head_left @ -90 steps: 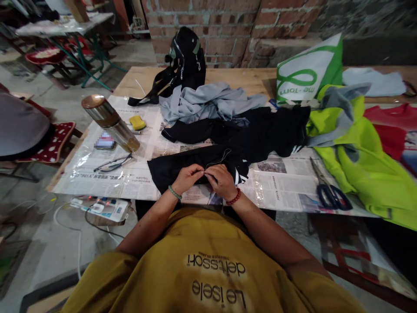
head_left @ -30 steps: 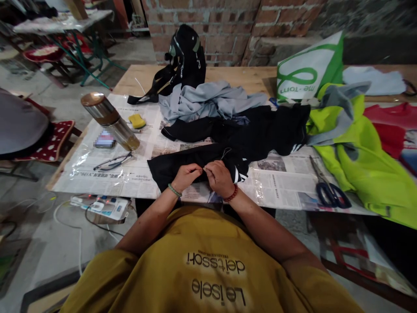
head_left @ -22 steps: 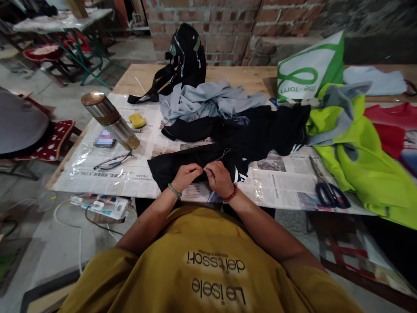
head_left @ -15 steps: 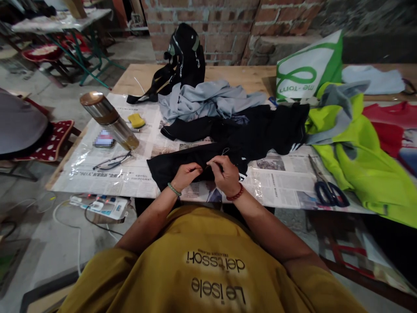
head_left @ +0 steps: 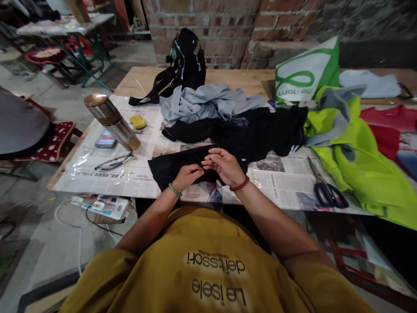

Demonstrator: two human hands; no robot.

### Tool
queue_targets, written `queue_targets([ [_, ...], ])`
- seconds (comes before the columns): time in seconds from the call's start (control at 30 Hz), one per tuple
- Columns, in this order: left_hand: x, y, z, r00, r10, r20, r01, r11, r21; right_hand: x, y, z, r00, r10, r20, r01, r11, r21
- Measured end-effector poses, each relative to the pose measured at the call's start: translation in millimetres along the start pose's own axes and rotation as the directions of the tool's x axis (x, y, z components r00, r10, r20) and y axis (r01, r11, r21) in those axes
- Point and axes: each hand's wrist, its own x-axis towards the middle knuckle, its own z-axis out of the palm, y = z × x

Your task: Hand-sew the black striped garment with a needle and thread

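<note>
My left hand (head_left: pixel 187 177) is closed in a pinch, its fingertips over the near edge of a black garment (head_left: pixel 172 163). Whatever it grips is too small to make out. Close beside it, on the right, is my right hand (head_left: pixel 226 167). Its thumb side looks pinched while the other fingers fan out loosely, and anything between the tips is too fine to see. Both hands are just above the black garment, which lies spread on newspaper (head_left: pixel 273 184) under clear plastic. More black cloth with white stripes (head_left: pixel 270 130) stretches to the right.
Scissors (head_left: pixel 327 187) lie at right, near a neon yellow garment (head_left: pixel 368 161). Grey cloth (head_left: pixel 211 102), a black bag (head_left: pixel 189 56) and a green-white bag (head_left: pixel 308 71) stand behind. Left are a metal flask (head_left: pixel 112 121), a yellow sponge (head_left: pixel 138 121), glasses (head_left: pixel 114 161) and a power strip (head_left: pixel 100 206).
My right hand has turned and its fingers have fanned out, where they were bent in a tight pinch. A pale thread loop above it no longer shows. My left hand stays pinched.
</note>
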Motion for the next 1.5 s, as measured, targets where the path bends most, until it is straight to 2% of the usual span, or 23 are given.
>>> queue_targets([
  [0.07,0,1,0,1.0,-0.015,-0.004,0.015,1.0,0.007,5,-1,-5,0.991,-0.137,-0.005,0.134,0.973,-0.188],
  [0.1,0,1,-1,1.0,-0.022,-0.004,0.022,1.0,0.01,7,-2,-8,0.973,-0.229,0.016,0.223,0.924,-0.311],
  [0.13,0,1,-1,1.0,-0.026,-0.002,0.026,1.0,0.012,9,-4,-12,0.945,-0.321,0.068,0.317,0.84,-0.439],
  [0.2,1,0,-2,1.0,-0.02,0.005,0.02,1.0,0.017,13,-10,-20,0.86,-0.438,0.262,0.494,0.586,-0.642],
  [0.27,1,0,-2,1.0,-0.012,0.01,0.012,1.0,0.018,18,-18,-30,0.764,-0.431,0.48,0.627,0.325,-0.708],
  [0.3,1,1,-2,1.0,-0.012,0.011,0.011,1.0,0.017,20,-23,-35,0.722,-0.405,0.561,0.673,0.227,-0.704],
  [0.33,1,1,-2,1.0,-0.015,0.009,0.014,1.0,0.015,24,-28,-40,0.689,-0.381,0.616,0.705,0.155,-0.692],
  [0.4,1,1,-2,1.0,-0.029,0.001,0.029,1.0,0.009,32,-40,-48,0.65,-0.358,0.67,0.734,0.069,-0.675],
  [0.5,1,2,-1,0.998,-0.053,-0.012,0.053,0.999,-0.005,44,-59,-57,0.634,-0.361,0.683,0.731,-0.008,-0.683],
  [0.67,1,1,0,0.998,-0.067,-0.017,0.067,0.998,-0.021,58,-88,-68,0.644,-0.353,0.678,0.687,-0.123,-0.716],
  [0.9,2,-1,-1,0.999,-0.053,-0.014,0.052,0.999,-0.013,71,-118,-78,0.645,-0.369,0.669,0.632,-0.233,-0.739],
  [1.03,1,-1,-1,0.999,-0.048,-0.011,0.047,0.999,-0.02,73,-131,-81,0.641,-0.399,0.656,0.612,-0.249,-0.75],
  [1.2,1,0,-1,0.998,-0.063,-0.01,0.063,0.998,-0.023,75,-146,-87,0.618,-0.389,0.683,0.567,-0.381,-0.73],
  [1.27,1,0,-1,0.998,-0.064,-0.009,0.064,0.998,-0.024,76,-153,-89,0.618,-0.389,0.683,0.549,-0.409,-0.729],
  [1.5,2,-1,-1,0.998,-0.056,-0.01,0.056,0.998,-0.012,71,-177,-88,0.67,-0.383,0.636,0.443,-0.481,-0.756],
])
